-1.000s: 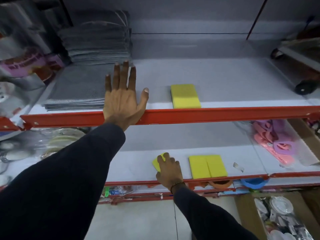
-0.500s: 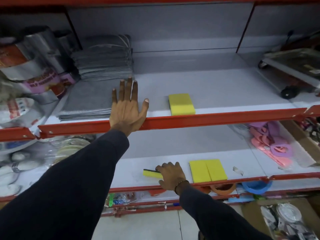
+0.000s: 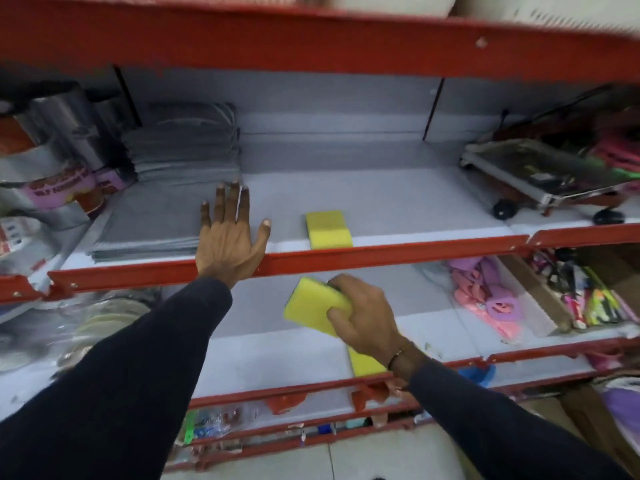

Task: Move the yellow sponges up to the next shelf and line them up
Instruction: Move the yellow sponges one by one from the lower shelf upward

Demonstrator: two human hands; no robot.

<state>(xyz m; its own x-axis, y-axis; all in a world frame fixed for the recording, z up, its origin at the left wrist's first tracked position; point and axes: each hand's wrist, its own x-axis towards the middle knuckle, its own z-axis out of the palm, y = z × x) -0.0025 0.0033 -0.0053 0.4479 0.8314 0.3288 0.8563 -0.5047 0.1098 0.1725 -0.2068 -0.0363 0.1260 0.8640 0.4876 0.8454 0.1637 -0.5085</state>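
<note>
My right hand (image 3: 363, 311) grips a yellow sponge (image 3: 311, 306) with a dark backing, held in the air between the lower shelf (image 3: 270, 355) and the red rail of the upper shelf (image 3: 398, 252). One yellow sponge (image 3: 328, 228) lies at the front edge of the upper shelf. Another yellow sponge (image 3: 365, 363) lies on the lower shelf, partly hidden under my right wrist. My left hand (image 3: 230, 239) rests flat, fingers spread, on the upper shelf's front rail, left of the sponge there.
Stacks of grey cloths (image 3: 166, 209) fill the upper shelf's left part, with foil-wrapped rolls (image 3: 52, 161) beyond. A small wheeled trolley (image 3: 540, 181) stands at the right. Pink and purple plastic items (image 3: 485, 299) lie on the lower shelf's right. Another red shelf rail (image 3: 311, 39) runs overhead.
My right hand has lifted a yellow sponge off the lower shelf and raised it toward the upper shelf. My left hand stays on the rail. The camera has tilted upward.
</note>
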